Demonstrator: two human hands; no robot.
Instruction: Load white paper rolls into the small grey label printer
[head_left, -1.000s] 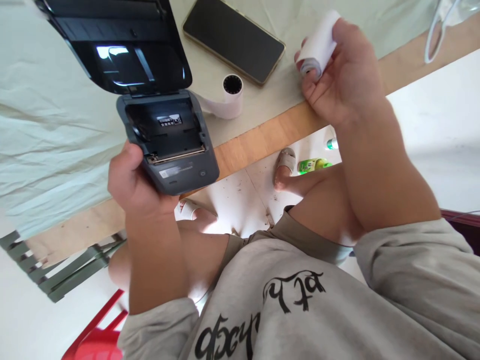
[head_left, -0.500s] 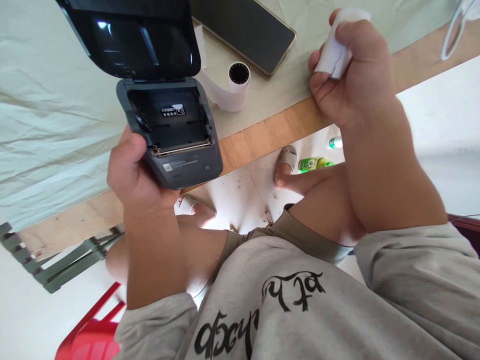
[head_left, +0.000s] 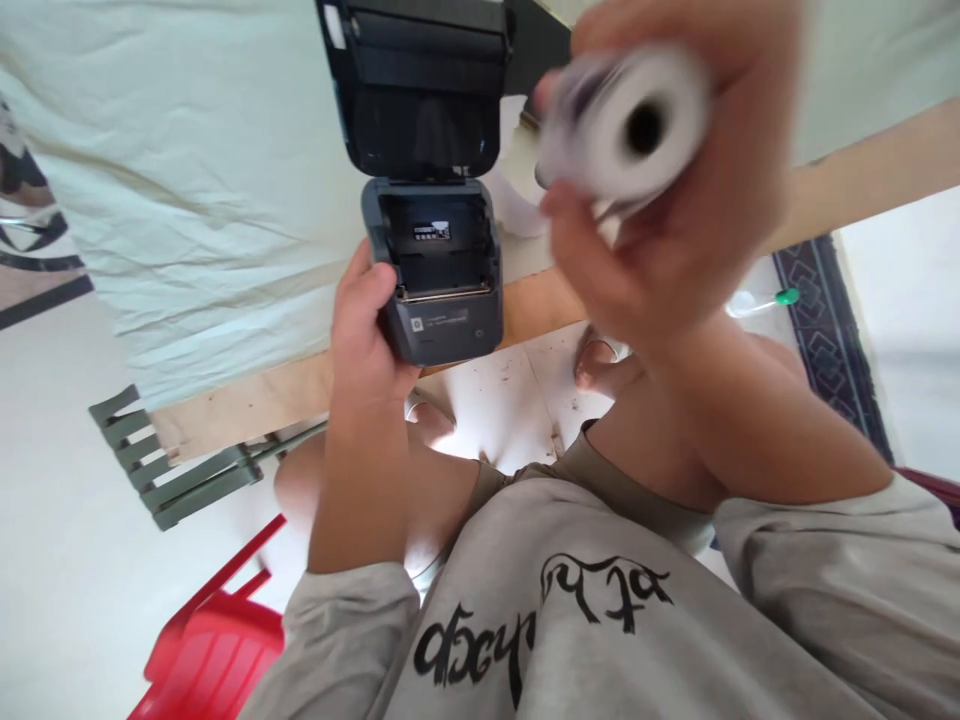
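My left hand grips a small dark label printer by its left side and underside. Its lid is swung up, and the paper bay inside shows no roll, only a small black-and-white sticker. To the right, my right hand is closed round a white paper roll, its round end and dark core hole turned towards me; hand and roll are blurred. Behind the roll lies a loose strip of white paper, partly hidden. A dark phone is mostly covered by the lid and my right hand.
The table carries a pale green cloth and has a bare wooden front edge. A red plastic chair and a green slatted frame stand at lower left. On the floor at right lies a dark patterned strip.
My right hand has brought the paper roll up and left, nearer the camera, turning its end towards me. The view has shifted, and the printer now appears further right, still in my left hand.
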